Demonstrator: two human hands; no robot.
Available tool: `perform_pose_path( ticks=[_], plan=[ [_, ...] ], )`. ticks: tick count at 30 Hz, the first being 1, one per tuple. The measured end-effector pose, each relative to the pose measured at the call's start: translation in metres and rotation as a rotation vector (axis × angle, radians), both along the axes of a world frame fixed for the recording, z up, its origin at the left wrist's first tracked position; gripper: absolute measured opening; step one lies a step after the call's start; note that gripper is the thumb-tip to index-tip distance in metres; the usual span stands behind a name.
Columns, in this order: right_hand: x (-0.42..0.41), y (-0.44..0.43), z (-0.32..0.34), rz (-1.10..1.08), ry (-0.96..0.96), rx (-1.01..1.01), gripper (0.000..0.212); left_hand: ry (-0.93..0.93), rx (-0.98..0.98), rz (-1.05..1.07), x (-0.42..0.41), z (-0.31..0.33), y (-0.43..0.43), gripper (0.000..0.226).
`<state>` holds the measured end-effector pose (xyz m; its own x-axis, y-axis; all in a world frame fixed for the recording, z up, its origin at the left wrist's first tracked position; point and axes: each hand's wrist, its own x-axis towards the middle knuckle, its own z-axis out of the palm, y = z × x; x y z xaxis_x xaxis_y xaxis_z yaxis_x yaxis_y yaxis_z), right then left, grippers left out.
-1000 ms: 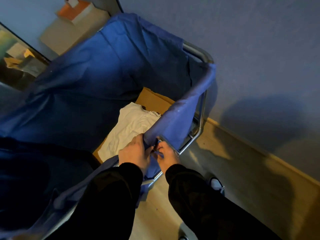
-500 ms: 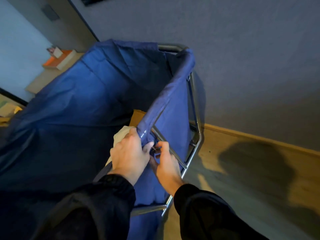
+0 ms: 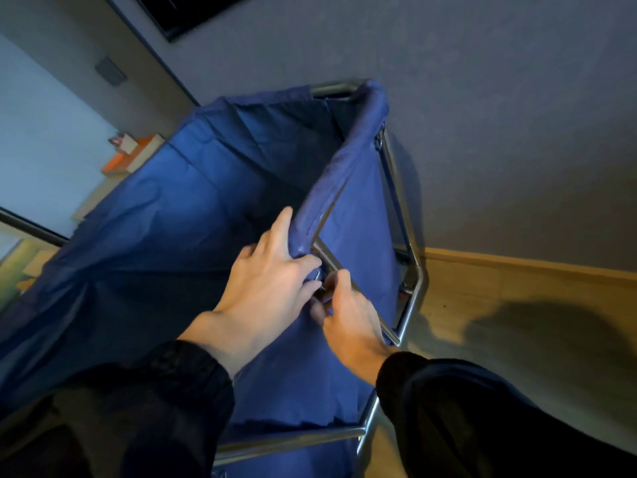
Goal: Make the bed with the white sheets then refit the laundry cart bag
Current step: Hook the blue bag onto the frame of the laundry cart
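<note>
A blue laundry cart bag (image 3: 206, 208) hangs in a chrome cart frame (image 3: 413, 291) and fills the middle of the view. Its right hem (image 3: 341, 163) is folded over the frame's top rail. My left hand (image 3: 265, 281) lies on the near end of that hem, index finger straight along the fold and thumb pressed on the cloth. My right hand (image 3: 344, 312) pinches a small fastener and the bag edge just below my left thumb. Both hands touch at the rail. My arms hide the bag's bottom.
A grey wall (image 3: 482, 132) stands close behind the cart, with a wooden skirting board (image 3: 517, 267) and wood floor (image 3: 499, 339) at the right. An orange and white box (image 3: 138, 153) sits on a low surface at the left.
The view has tilted up and closer to the cart's right rail. My left index finger has straightened along the hem. The white cloth in the bag is out of sight now.
</note>
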<state>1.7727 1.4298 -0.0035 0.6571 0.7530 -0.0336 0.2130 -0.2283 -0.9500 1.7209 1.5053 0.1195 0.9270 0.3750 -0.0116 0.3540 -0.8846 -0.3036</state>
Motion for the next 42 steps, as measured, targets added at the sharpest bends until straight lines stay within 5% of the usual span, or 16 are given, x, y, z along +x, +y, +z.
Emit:
perform_pose_path(
  ticks=[6, 15, 21, 28, 42],
  plan=[
    [0.001, -0.004, -0.009, -0.058, -0.055, 0.090, 0.025, 0.205, 0.255, -0.299, 0.012, -0.014, 0.005, 0.026],
    [0.001, -0.002, -0.014, -0.104, -0.156, 0.104, 0.032, 0.493, 0.434, -0.231, 0.025, -0.017, -0.007, 0.032],
    [-0.001, -0.003, -0.014, -0.119, -0.130, 0.141, 0.039, 0.459, 0.349, -0.179, 0.025, -0.014, -0.008, 0.032],
    [0.008, -0.003, -0.014, -0.021, -0.112, 0.085, 0.034, 0.263, 0.209, -0.378, 0.019, -0.014, 0.023, 0.020],
    [-0.005, 0.021, -0.016, -0.129, 0.265, 0.317, 0.024, 0.025, 0.068, -0.440, 0.018, -0.023, 0.024, 0.016]
  ],
)
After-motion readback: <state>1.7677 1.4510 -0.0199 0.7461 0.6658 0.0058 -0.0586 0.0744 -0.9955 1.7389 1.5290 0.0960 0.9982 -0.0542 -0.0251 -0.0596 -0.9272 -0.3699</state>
